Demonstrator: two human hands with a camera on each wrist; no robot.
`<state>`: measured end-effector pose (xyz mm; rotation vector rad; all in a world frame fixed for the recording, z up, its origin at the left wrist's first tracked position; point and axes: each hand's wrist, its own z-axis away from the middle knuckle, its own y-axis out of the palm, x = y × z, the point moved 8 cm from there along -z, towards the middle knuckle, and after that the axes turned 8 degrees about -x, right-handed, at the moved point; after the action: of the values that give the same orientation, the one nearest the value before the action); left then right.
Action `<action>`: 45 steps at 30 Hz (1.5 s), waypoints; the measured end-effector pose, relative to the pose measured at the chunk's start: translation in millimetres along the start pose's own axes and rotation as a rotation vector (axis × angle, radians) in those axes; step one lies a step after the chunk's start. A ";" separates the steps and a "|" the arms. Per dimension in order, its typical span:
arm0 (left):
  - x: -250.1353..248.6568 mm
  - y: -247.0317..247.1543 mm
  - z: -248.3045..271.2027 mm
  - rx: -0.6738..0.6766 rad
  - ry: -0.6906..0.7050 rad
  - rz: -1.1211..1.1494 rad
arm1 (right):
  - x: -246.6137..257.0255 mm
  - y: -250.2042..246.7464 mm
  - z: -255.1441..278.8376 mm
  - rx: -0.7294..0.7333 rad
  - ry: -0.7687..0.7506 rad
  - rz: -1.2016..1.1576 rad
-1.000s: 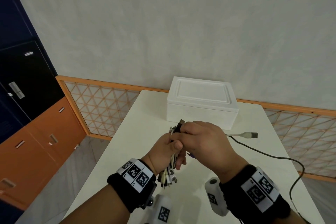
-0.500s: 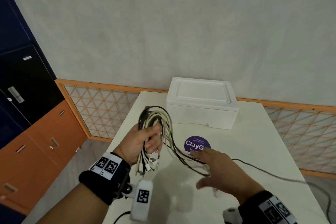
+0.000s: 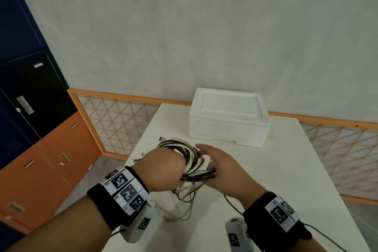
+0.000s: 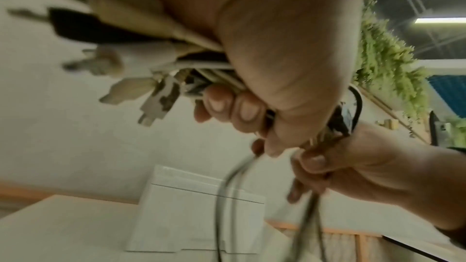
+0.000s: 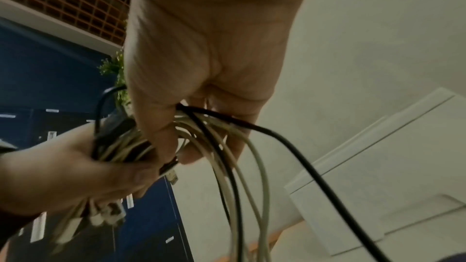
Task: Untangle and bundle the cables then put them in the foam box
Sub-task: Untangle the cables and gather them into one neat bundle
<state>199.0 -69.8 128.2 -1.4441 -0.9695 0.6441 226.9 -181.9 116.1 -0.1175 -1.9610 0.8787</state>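
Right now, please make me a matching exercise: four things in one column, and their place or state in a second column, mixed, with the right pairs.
Things
1. foam box
2. cable bundle
3. left hand
4. table

States
A. gripping the cables near their plugs
B. closed, at the far side of the table
C. held in both hands above the table
D. white, bearing the box

Pairs: 1-B, 2-C, 3-A, 4-D

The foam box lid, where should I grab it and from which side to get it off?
Probably the lid by its two short ends, coming down from above with both hands: it lies flat on the foam box, and its rim slightly overhangs the walls, giving fingertips an edge to lift.
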 end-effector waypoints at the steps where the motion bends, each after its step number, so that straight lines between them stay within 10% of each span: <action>1: 6.7 1.6 0.6 0.013 -0.042 -0.034 | -2.9 4.6 0.8 0.018 0.030 0.062; 7: 15.9 7.4 4.6 -0.039 -0.041 -0.126 | 11.8 7.8 10.1 0.052 -0.048 0.678; 12: -13.4 -23.0 8.8 -0.269 0.192 -0.212 | 25.3 -23.8 10.9 0.039 0.068 -0.175; 15: -23.2 -36.2 10.0 -0.301 0.149 -0.267 | 2.9 -16.1 -3.1 -0.068 0.456 -0.679; 19: -60.7 -31.2 8.9 -0.354 0.420 -0.274 | 0.5 12.2 -13.4 -0.005 0.567 -0.649; 24: -27.0 13.4 11.0 -0.153 0.360 -0.284 | -30.6 -16.0 -7.6 -0.454 0.668 -0.840; 28: -4.3 5.3 11.5 -0.161 0.250 -0.186 | -58.1 -21.2 7.7 -0.281 0.785 -0.386; 31: -6.8 -4.2 10.6 -0.235 0.257 -0.210 | -47.3 -25.2 7.1 -0.066 0.533 0.300; 36: -13.1 4.5 -1.3 -0.196 0.251 -0.137 | -0.6 13.7 -3.4 0.170 0.258 -0.191; 41: -5.7 2.7 -4.1 -0.152 0.192 -0.128 | -18.1 43.8 4.3 0.178 0.266 -0.084; 45: 20.0 37.0 1.5 0.152 -0.040 -0.123 | -11.8 50.3 10.2 0.194 0.160 0.247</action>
<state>214.6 -49.3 94.9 -1.2318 -1.0103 0.6438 211.9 -155.2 73.2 -0.3121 -1.7263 1.1786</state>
